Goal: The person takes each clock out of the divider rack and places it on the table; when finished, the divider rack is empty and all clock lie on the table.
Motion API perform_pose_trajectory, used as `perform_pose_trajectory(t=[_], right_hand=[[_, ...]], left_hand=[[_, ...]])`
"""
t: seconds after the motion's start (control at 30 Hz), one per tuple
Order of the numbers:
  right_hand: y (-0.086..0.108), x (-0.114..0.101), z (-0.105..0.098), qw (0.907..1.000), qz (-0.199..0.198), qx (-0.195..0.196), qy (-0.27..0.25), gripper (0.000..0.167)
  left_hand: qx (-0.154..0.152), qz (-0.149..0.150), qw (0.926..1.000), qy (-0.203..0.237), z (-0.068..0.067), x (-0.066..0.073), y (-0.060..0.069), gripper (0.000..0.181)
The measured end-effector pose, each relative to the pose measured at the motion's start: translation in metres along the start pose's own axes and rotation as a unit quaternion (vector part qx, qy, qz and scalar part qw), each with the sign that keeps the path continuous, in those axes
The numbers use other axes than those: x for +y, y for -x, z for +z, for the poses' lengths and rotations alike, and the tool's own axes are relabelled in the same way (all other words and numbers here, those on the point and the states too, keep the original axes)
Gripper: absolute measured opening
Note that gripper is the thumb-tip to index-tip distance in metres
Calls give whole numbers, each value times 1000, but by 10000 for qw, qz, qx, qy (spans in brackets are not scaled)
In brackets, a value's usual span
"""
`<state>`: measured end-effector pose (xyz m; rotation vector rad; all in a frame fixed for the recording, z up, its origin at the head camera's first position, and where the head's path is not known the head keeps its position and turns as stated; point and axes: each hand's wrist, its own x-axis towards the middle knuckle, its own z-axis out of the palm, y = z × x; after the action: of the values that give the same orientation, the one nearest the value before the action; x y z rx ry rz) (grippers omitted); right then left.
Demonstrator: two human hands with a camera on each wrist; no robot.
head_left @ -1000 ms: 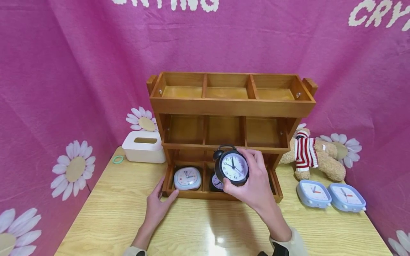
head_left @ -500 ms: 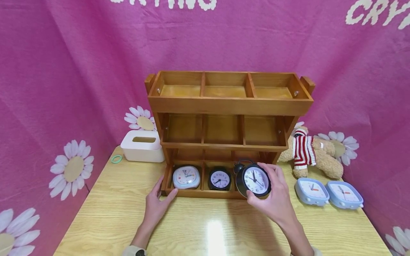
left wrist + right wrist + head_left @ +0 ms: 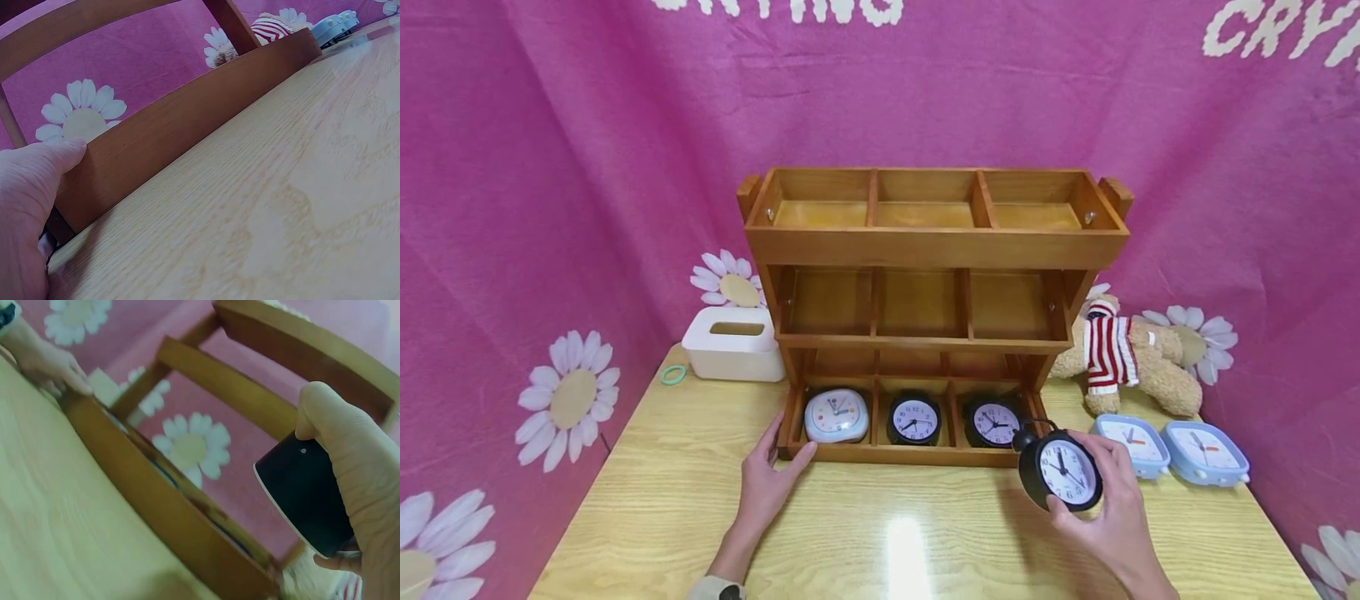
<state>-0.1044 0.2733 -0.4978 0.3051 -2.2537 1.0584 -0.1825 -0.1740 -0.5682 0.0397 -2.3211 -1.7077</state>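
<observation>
My right hand (image 3: 1108,508) holds a black twin-bell alarm clock (image 3: 1067,472) between thumb and fingers, above the table just off the right front corner of the wooden shelf (image 3: 936,248). The right wrist view shows the black clock (image 3: 306,490) from behind its casing, in my right hand (image 3: 365,469). My left hand (image 3: 763,487) grips the left front corner of the shelf's bottom row; its thumb lies on the front board (image 3: 187,112) in the left wrist view. In that row sit a pale blue clock (image 3: 837,416), a black clock (image 3: 914,419) and another black clock (image 3: 992,423).
Two light blue clocks (image 3: 1133,446) (image 3: 1206,452) lie at the right of the table (image 3: 820,533). Behind them lies a teddy bear (image 3: 1108,358) in a striped top. Left of the shelf are a white tissue box (image 3: 734,357) and a green ring (image 3: 673,374).
My right hand has carried the black clock rightward and down, from over the bottom middle compartment to beyond the shelf's right corner, uncovering the two black clocks. My left hand has stayed put.
</observation>
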Motion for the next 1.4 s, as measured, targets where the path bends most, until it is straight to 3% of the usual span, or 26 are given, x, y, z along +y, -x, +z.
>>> perform_pose_trajectory(t=[0.37, 0.5, 0.6, 0.8, 1.1, 1.23, 1.3, 1.4], right_hand=[[37, 46, -40, 9973, 291, 485, 478, 86], [53, 63, -62, 9911, 786, 629, 874, 85], [65, 78, -82, 9793, 1331, 605, 1404, 79], [83, 106, -113, 9408, 2456, 367, 2306, 74], [93, 128, -119, 9134, 3071, 695, 2580, 84], [92, 137, -121, 9144, 3035, 776, 2564, 85], [93, 141, -124, 9221, 2854, 876, 2464, 84], [92, 145, -129, 9265, 2772, 710, 2443, 83]], left_hand=[[-19, -65, 9999, 104, -3, 0, -2, 78], [-10, -17, 9999, 150, -3, -1, -1, 78], [-7, 7, 9999, 122, -2, -1, -2, 77], [-43, -21, 10000, 46, -1, -2, -3, 79], [-101, 2, 9999, 21, -2, -2, -2, 79], [-75, 43, 9999, 68, -1, -2, -1, 79], [-61, 71, 9999, 83, 0, -2, -1, 79], [-60, 84, 9999, 66, 1, -2, 0, 79]])
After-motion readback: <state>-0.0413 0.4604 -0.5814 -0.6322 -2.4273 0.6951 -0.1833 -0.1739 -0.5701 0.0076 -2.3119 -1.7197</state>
